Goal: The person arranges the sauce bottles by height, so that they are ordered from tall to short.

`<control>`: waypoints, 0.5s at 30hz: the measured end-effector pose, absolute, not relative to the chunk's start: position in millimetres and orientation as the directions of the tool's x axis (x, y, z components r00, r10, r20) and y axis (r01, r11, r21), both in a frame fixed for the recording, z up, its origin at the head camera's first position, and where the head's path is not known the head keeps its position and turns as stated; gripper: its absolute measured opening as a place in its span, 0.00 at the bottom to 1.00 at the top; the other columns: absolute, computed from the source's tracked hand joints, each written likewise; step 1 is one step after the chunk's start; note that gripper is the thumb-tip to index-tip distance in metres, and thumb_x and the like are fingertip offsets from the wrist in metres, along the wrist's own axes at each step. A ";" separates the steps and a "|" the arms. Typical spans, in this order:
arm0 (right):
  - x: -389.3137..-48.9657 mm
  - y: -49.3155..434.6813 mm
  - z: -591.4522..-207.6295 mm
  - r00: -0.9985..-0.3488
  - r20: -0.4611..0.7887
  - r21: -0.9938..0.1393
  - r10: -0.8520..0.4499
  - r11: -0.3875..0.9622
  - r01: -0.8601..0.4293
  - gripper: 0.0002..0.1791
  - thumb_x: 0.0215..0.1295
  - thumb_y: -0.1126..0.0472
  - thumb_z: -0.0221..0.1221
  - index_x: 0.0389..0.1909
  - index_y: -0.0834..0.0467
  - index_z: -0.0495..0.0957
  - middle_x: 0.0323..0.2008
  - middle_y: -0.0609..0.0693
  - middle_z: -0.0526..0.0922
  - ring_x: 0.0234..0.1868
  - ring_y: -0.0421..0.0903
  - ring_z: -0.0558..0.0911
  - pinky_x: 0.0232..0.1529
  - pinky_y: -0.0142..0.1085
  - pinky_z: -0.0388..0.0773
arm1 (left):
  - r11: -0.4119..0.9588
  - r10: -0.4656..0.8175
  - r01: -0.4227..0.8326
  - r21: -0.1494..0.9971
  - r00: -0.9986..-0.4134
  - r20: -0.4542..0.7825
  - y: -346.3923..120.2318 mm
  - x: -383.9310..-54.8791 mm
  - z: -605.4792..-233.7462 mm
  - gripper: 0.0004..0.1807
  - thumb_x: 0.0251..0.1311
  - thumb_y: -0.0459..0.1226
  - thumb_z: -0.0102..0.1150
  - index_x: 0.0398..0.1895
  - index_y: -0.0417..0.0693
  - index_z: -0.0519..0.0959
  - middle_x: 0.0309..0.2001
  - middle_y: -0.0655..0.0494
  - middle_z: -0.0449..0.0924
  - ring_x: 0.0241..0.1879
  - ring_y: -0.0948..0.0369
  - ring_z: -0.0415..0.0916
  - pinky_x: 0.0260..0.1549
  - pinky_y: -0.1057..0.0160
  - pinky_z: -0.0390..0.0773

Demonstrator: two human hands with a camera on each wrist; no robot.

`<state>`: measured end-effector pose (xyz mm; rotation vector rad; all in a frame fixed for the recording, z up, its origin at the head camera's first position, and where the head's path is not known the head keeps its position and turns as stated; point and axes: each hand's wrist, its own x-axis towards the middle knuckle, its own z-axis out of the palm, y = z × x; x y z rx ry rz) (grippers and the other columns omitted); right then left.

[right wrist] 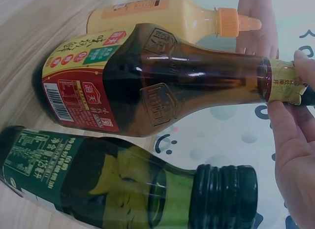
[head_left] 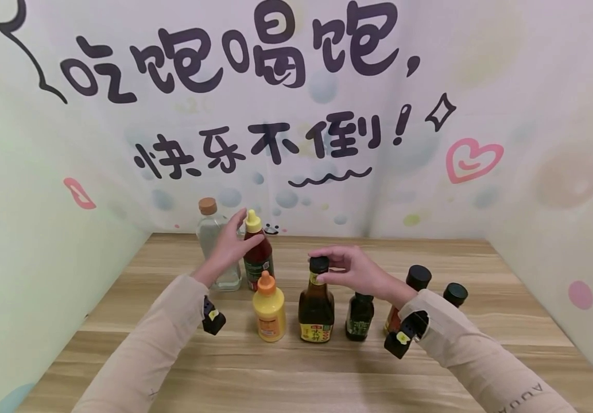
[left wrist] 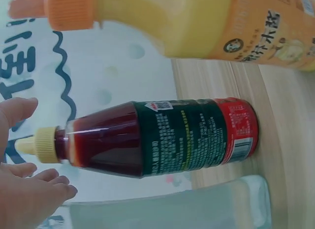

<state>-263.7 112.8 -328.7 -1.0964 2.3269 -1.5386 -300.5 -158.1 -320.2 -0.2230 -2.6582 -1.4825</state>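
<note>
My left hand (head_left: pixel 231 246) is at the yellow-capped dark red sauce bottle (head_left: pixel 259 258). In the left wrist view its thumb and fingers (left wrist: pixel 42 189) are spread on either side of the bottle's yellow nozzle cap (left wrist: pixel 39 145), with gaps showing. The neck of a brown soy sauce bottle (head_left: pixel 317 307) is between the thumb and fingers of my right hand (head_left: pixel 355 272). That bottle stands upright on the table, its yellow neck label (right wrist: pixel 284 81) partly covered by the fingers. A yellow squeeze bottle (head_left: pixel 269 312) with an orange cap stands between the two.
Behind my left hand is a clear bottle (head_left: pixel 229 278) with a brown cap. A small dark green bottle (head_left: pixel 360 318) stands right of the soy sauce. Two dark-capped bottles, one capped in black (head_left: pixel 419 276), one in green (head_left: pixel 455 293), are partly behind my right forearm. The wooden table (head_left: pixel 275 378) meets a printed backdrop.
</note>
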 end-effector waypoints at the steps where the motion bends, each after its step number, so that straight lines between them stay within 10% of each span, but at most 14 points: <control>1: -263.7 112.8 -328.9 -0.724 0.262 -0.846 -0.638 0.209 -0.490 0.25 0.53 0.63 0.61 0.54 0.61 0.70 0.50 0.58 0.74 0.46 0.44 0.77 0.44 0.34 0.74 | 0.526 0.090 0.175 0.833 -0.985 0.150 -159.3 -298.7 -318.6 0.40 0.56 0.40 0.56 0.68 0.43 0.47 0.67 0.45 0.47 0.65 0.49 0.45 0.59 0.48 0.52; 15: -261.3 111.8 -327.4 -0.720 0.277 -0.845 -0.636 0.195 -0.498 0.25 0.54 0.64 0.61 0.54 0.63 0.70 0.50 0.59 0.74 0.47 0.46 0.77 0.44 0.35 0.74 | 0.500 0.195 0.336 0.798 -0.942 0.274 -175.7 -269.9 -307.5 0.38 0.56 0.37 0.57 0.67 0.41 0.49 0.66 0.45 0.49 0.65 0.52 0.46 0.61 0.53 0.51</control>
